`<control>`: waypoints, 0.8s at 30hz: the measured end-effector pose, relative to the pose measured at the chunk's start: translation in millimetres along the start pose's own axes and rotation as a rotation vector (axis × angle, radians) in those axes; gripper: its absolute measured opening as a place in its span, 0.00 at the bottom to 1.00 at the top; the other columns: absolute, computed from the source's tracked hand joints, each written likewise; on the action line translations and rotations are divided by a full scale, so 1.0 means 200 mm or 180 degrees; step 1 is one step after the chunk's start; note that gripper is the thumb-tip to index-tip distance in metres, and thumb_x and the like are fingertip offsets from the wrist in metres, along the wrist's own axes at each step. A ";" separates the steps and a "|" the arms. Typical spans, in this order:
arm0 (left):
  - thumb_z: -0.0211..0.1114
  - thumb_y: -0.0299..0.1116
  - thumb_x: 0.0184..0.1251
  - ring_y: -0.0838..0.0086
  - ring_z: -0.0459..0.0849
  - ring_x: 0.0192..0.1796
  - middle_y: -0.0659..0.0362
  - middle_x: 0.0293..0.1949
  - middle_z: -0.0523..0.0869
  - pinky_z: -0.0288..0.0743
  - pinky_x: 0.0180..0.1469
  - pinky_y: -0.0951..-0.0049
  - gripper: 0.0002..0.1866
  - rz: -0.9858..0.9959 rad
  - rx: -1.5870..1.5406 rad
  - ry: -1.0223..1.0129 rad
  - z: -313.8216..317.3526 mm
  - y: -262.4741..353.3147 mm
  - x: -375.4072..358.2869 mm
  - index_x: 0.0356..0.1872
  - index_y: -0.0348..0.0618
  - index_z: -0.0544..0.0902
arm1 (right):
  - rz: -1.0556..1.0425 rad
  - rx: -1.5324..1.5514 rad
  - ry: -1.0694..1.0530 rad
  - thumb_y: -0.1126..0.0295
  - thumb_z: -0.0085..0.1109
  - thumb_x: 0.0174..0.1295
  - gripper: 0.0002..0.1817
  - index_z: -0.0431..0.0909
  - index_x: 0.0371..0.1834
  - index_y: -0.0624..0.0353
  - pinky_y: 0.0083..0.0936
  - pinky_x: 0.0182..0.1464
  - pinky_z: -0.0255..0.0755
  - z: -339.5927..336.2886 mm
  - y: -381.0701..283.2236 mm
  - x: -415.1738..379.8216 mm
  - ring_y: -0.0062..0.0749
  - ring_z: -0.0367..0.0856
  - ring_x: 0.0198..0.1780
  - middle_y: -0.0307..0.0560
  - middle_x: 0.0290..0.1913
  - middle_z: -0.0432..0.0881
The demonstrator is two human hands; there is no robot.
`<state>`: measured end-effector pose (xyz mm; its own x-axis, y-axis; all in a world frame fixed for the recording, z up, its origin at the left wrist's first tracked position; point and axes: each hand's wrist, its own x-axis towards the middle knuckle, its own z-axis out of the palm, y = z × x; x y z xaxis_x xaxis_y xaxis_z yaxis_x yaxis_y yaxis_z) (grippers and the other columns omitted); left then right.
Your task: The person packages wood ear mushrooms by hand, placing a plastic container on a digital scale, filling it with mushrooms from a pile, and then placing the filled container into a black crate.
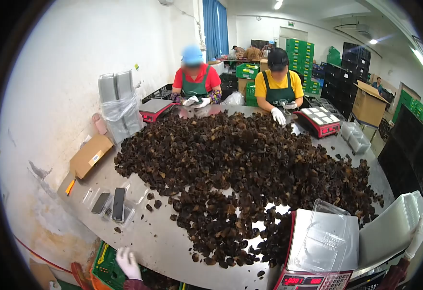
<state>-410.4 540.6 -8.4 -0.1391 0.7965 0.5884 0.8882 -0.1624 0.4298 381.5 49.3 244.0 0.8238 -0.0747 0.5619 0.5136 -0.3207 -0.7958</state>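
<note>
My left hand point(128, 263), in a white glove, holds nothing, its fingers extended and slightly bent at the near table edge, above a green crate point(107, 263). At the far right my right hand point(416, 238), also gloved, grips the outer side of a leaning stack of clear plastic trays point(390, 232); some fingers are hidden. Left of that stack, a clear plastic tray point(320, 241) lies on a red and white digital scale point(301, 280) with lit red digits. A broad heap of dark, dried wood ear mushrooms point(240, 159) covers the middle of the metal table point(158, 241).
Two phones point(119, 204) lie on plastic lids at left, near a cardboard box point(91, 155) and an orange cutter point(70, 187). Across the heap, two gloved co-workers stand by red scales point(320, 121). More trays point(355, 137) stand at right; crates are stacked behind.
</note>
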 end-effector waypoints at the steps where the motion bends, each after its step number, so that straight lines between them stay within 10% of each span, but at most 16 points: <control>1: 0.65 0.28 0.58 0.53 0.71 0.59 0.47 0.55 0.74 0.62 0.63 0.57 0.14 0.0260 -0.0107 -0.0142 0.01 0.17 -0.01 0.46 0.40 0.80 | -0.0022 0.0027 0.0014 0.56 0.46 0.73 0.22 0.78 0.55 0.64 0.13 0.21 0.41 -0.01 0.00 0.02 0.07 0.49 0.22 0.21 0.24 0.58; 4: 0.67 0.30 0.53 0.55 0.72 0.59 0.51 0.54 0.76 0.61 0.64 0.56 0.14 0.1040 -0.0130 -0.0626 0.08 0.41 -0.08 0.43 0.43 0.83 | 0.0106 -0.0257 -0.0090 0.70 0.42 0.73 0.20 0.68 0.66 0.61 0.11 0.25 0.52 0.01 0.03 0.03 0.09 0.61 0.26 0.28 0.35 0.72; 6: 0.68 0.29 0.50 0.55 0.73 0.59 0.54 0.52 0.79 0.62 0.64 0.55 0.14 0.0881 -0.0410 -0.0713 0.09 0.48 -0.09 0.41 0.45 0.84 | -0.0287 0.0113 0.0499 0.55 0.46 0.73 0.22 0.82 0.44 0.64 0.15 0.20 0.42 0.07 0.03 0.01 0.08 0.50 0.21 0.22 0.22 0.58; 10: 0.66 0.28 0.50 0.56 0.74 0.57 0.53 0.49 0.80 0.65 0.61 0.57 0.12 0.0614 -0.0440 -0.0557 0.11 0.48 -0.10 0.39 0.44 0.84 | -0.0412 -0.0233 0.0377 0.54 0.46 0.73 0.23 0.82 0.40 0.64 0.15 0.20 0.42 0.01 0.02 0.02 0.08 0.51 0.20 0.23 0.21 0.59; 12: 0.66 0.28 0.51 0.56 0.74 0.57 0.54 0.48 0.80 0.65 0.61 0.57 0.12 0.0626 -0.0457 -0.0543 0.12 0.46 -0.11 0.39 0.43 0.84 | 0.0418 -0.0067 -0.0147 0.65 0.43 0.73 0.22 0.66 0.67 0.61 0.12 0.22 0.46 -0.07 0.13 0.09 0.09 0.54 0.23 0.26 0.32 0.69; 19: 0.64 0.26 0.51 0.57 0.75 0.56 0.55 0.47 0.80 0.66 0.60 0.58 0.11 0.0709 -0.0476 -0.0447 0.13 0.44 -0.11 0.38 0.43 0.83 | -0.0178 0.0454 -0.0129 0.62 0.42 0.74 0.23 0.65 0.68 0.60 0.12 0.21 0.42 -0.10 0.31 0.15 0.08 0.49 0.22 0.23 0.29 0.63; 21: 0.64 0.25 0.51 0.57 0.75 0.56 0.55 0.47 0.80 0.66 0.60 0.58 0.11 0.0717 -0.0466 -0.0430 0.13 0.44 -0.11 0.38 0.43 0.83 | -0.0258 0.0292 -0.0206 0.56 0.48 0.72 0.25 0.75 0.56 0.70 0.13 0.45 0.68 -0.12 0.27 0.14 0.13 0.73 0.41 0.37 0.46 0.78; 24: 0.64 0.25 0.51 0.57 0.76 0.56 0.55 0.47 0.80 0.66 0.60 0.58 0.11 0.0773 -0.0463 -0.0381 0.16 0.40 -0.12 0.37 0.43 0.83 | 0.0070 0.0595 -0.0377 0.56 0.48 0.72 0.24 0.76 0.54 0.70 0.13 0.40 0.68 -0.16 0.34 0.17 0.12 0.73 0.37 0.35 0.42 0.79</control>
<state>-322.0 526.2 -10.0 0.1297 0.7857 0.6049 0.8160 -0.4312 0.3850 437.5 -5.6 215.7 0.8521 0.0352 0.5222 0.5216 -0.1388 -0.8418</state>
